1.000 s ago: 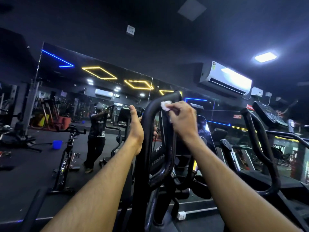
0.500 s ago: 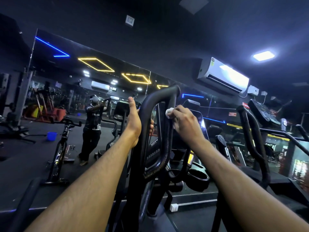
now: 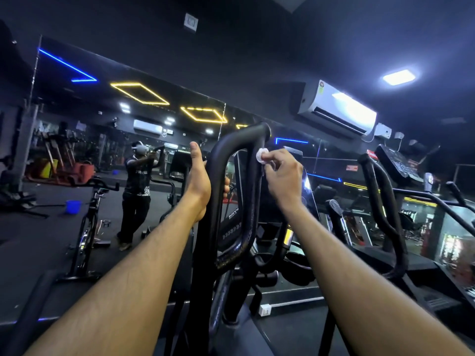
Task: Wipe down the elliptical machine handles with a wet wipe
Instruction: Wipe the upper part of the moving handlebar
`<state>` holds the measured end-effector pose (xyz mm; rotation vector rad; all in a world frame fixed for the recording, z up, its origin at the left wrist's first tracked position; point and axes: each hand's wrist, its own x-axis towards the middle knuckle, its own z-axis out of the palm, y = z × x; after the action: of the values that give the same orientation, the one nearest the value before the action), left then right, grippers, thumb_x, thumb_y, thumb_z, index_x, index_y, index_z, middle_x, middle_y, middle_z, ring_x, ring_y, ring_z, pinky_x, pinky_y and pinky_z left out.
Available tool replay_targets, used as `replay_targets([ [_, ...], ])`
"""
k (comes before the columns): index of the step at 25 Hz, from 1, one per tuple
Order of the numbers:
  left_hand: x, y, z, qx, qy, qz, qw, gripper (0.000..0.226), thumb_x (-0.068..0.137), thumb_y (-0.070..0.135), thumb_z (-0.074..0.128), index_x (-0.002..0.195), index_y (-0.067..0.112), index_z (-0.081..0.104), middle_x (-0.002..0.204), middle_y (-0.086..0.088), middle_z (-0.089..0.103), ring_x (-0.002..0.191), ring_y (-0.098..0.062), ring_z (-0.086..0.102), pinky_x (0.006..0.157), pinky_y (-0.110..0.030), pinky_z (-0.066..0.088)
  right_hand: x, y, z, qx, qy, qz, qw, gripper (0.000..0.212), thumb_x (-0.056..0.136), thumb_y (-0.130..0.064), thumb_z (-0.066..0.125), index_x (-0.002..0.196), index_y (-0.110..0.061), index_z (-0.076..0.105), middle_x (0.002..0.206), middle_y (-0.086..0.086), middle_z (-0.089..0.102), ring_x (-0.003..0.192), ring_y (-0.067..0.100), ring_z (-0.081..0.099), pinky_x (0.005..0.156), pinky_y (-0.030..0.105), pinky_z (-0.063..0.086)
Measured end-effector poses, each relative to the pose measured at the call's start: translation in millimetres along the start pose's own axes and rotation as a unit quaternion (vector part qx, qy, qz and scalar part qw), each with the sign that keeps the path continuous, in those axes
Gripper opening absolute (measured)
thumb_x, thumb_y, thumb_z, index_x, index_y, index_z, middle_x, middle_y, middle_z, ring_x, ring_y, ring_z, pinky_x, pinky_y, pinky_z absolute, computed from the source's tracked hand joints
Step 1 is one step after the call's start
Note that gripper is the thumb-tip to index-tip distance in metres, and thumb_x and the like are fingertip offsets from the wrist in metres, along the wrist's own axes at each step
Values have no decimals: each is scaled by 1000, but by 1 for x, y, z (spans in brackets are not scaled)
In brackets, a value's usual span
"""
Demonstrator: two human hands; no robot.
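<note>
From the head camera, a black tubular handle (image 3: 232,196) of the elliptical machine rises in the middle of the picture, bent into a tall rounded loop with a smooth, slightly glossy skin that catches small glints along its lower curve. The left hand (image 3: 199,181) wraps the loop's left upright, palm against the tube, thumb pointing straight up and fingertips showing on the far side of the bar. The right hand (image 3: 284,177) pinches a small crumpled white wet wipe (image 3: 262,155) between thumb and curled fingers and holds it against the loop's right upright, just below the top bend. Both bare forearms reach in from the bottom corners. Behind the loop stands the machine's dark console (image 3: 303,191), a flat panel with a faint sheen. To the right, a second black handle (image 3: 385,214) of wavy, kinked tube stands well apart from the hands. High on the dark wall hangs a white, boxy air conditioner (image 3: 336,107), and near it a rectangular ceiling light (image 3: 398,77) glows. A wall mirror (image 3: 108,119) at the left reflects yellow and blue strip lights in diamond and angled outlines, and a person in dark clothes gripping a handle. A black exercise bike (image 3: 88,227) stands on the matte dark floor at the left, with a small blue bucket (image 3: 72,206) beyond it.
</note>
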<state>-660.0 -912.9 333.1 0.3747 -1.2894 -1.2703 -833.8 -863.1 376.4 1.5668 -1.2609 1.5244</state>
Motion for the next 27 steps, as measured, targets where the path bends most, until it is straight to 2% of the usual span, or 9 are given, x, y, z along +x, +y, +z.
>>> replay_targets([
  [5,-1,1,0,-8,-2,1,1000,103,88,92,12,88,9,73,71,-13,64,58,-25,59,59,-34,50,-58,12,-5,31,-5,50,998,22,79,9,67,88,-9,75,89,-3,71,73,0,59,74,2,39],
  [8,-5,3,3,-1,5,0,1000,103,90,90,11,92,8,73,70,-12,65,58,-23,60,59,-34,50,-78,17,-20,26,-78,73,994,24,80,8,69,86,-15,76,88,-6,72,72,-6,60,73,5,43],
  [10,-7,4,5,1,7,0,1000,102,91,89,11,95,8,73,70,-12,64,58,-23,59,58,-34,50,-64,15,-35,18,-125,48,991,23,81,5,72,89,-16,78,87,-6,73,70,-6,59,71,10,47],
  [13,-7,4,4,6,9,0,1000,99,92,87,11,96,9,73,71,-13,64,59,-24,60,58,-33,51,-4,4,-34,-16,-82,-6,996,22,85,2,70,101,-12,76,95,-3,71,76,2,60,76,8,47],
  [16,-8,4,4,15,13,5,1000,97,94,84,9,94,11,73,71,-14,64,59,-24,61,60,-34,52,25,-7,-13,-15,-52,-20,998,23,85,3,66,102,-10,76,101,2,70,86,13,64,82,17,47],
  [20,-8,4,5,11,7,4,1000,98,94,85,10,90,9,72,70,-11,63,58,-23,59,58,-33,50,-21,5,-1,7,1,24,1000,19,82,4,65,91,-8,77,90,2,71,77,10,60,74,16,47],
  [23,-9,5,7,9,14,5,1000,99,93,85,11,92,8,73,70,-10,64,57,-21,59,56,-32,51,-54,11,-7,14,-8,26,1000,18,81,6,66,88,-8,76,85,1,69,70,5,54,71,4,39],
  [27,-12,5,8,19,24,1,1000,101,92,87,11,96,7,73,72,-11,65,57,-21,60,55,-31,51,-93,16,-16,-6,-41,-18,999,15,81,7,69,82,-8,71,79,-5,59,66,8,52,67,3,36],
])
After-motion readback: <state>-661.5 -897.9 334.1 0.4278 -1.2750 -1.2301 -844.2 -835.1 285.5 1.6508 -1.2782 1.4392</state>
